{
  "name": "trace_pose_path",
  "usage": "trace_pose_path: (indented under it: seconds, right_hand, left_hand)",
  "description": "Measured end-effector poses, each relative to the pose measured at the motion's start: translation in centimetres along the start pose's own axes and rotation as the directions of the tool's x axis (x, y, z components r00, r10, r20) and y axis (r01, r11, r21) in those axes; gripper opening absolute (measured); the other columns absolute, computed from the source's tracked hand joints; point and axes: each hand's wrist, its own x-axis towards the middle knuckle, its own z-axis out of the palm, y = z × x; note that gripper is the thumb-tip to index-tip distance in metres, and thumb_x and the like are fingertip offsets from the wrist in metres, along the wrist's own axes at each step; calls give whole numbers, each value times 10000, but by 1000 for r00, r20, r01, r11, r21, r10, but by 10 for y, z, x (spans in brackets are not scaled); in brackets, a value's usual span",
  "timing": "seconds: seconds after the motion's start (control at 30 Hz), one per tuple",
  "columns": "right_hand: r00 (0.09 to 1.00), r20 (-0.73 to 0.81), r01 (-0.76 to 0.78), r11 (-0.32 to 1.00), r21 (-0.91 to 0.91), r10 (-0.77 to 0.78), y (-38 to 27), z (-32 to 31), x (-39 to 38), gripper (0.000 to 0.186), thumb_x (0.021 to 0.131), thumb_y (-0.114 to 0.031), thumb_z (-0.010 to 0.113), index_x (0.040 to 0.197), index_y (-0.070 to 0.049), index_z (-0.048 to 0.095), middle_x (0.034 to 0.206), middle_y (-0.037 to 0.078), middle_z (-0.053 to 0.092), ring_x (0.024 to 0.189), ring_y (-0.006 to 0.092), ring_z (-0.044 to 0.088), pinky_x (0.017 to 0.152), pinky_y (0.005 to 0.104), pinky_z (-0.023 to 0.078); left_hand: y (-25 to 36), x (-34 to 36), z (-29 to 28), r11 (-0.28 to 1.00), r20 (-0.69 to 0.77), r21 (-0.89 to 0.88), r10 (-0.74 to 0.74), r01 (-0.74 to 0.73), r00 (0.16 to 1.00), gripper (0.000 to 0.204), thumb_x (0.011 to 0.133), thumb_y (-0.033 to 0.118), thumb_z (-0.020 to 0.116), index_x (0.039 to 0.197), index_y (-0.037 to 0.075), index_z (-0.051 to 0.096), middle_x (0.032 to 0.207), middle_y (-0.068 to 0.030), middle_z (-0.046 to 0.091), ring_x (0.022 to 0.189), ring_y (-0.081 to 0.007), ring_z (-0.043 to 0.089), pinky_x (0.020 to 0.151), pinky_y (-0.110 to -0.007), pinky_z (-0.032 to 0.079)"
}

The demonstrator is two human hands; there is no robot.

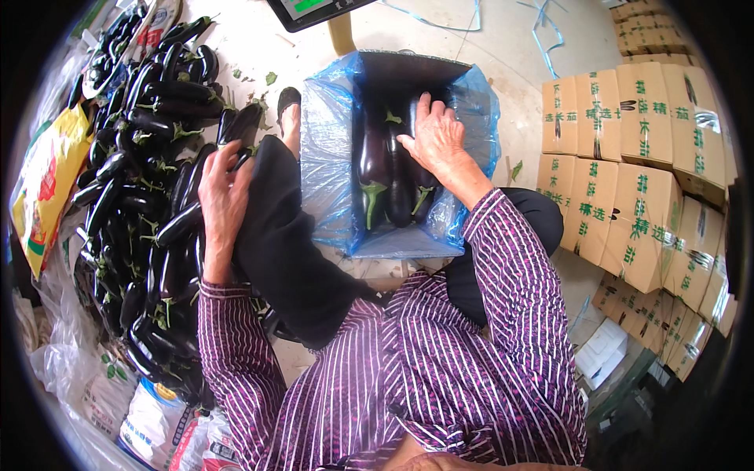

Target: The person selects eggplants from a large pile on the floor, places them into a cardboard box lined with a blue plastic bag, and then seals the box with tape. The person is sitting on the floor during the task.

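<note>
My left hand [224, 196] reaches into a big pile of dark purple eggplants [133, 196] on my left, its fingers closed around one eggplant [239, 129] at the pile's edge. My right hand [436, 141] is inside a box lined with a blue plastic bag [330, 157] in front of me, pressing down on the eggplants [389, 177] laid side by side in it. Both sleeves are purple striped.
Stacked cardboard boxes [636, 165] stand at the right. A weighing scale [310, 12] sits beyond the lined box. Printed sacks [47, 188] lie under and around the pile at the left. My dark trouser leg [283, 243] and shoe [289, 102] lie between pile and box.
</note>
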Motion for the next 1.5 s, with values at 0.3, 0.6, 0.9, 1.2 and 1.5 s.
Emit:
trace_pose_path:
  seconds: [0.3,0.6,0.9,1.2,1.5]
  right_hand:
    - [833,-553,136,960,243,22,51,-57,12,356,862,-298,768,1080,-37,663,1098,174,606,1093,334,581,932,446,502]
    - [997,69,-61,821,568,26,109,-45,64,260,903,-193,682,1114,-55,744,987,135,754,981,276,708,897,410,533]
    - [987,-119,45,523,851,108,84,-96,14,125,909,-51,682,1017,-43,746,867,20,714,747,73,598,685,241,503]
    - [852,221,369,843,391,-475,63,-29,-67,94,798,-33,647,883,-64,673,902,145,637,926,371,651,785,487,532]
    - [950,-245,299,780,549,-191,31,-69,-18,339,897,-248,727,1111,8,668,1065,197,665,998,374,654,855,448,537]
  left_hand:
    - [24,122,92,963,136,43,260,-267,956,528,954,407,662,1290,1,640,1207,-275,646,1113,-406,633,958,-463,505]
    - [21,165,155,972,519,-142,236,-189,822,291,913,108,581,1126,-31,722,932,-108,740,891,-187,652,898,-339,509]
    - [66,126,102,954,151,-200,257,-225,955,171,933,84,587,1008,-15,705,796,-28,676,740,-116,581,730,-289,479]
    - [66,71,70,673,435,196,592,-713,678,281,827,-81,585,1055,39,699,1052,-136,675,977,-308,668,827,-399,536]
    - [8,101,93,709,408,-538,-254,456,877,397,1017,228,603,1348,9,612,1084,-23,678,953,-117,615,831,-235,462]
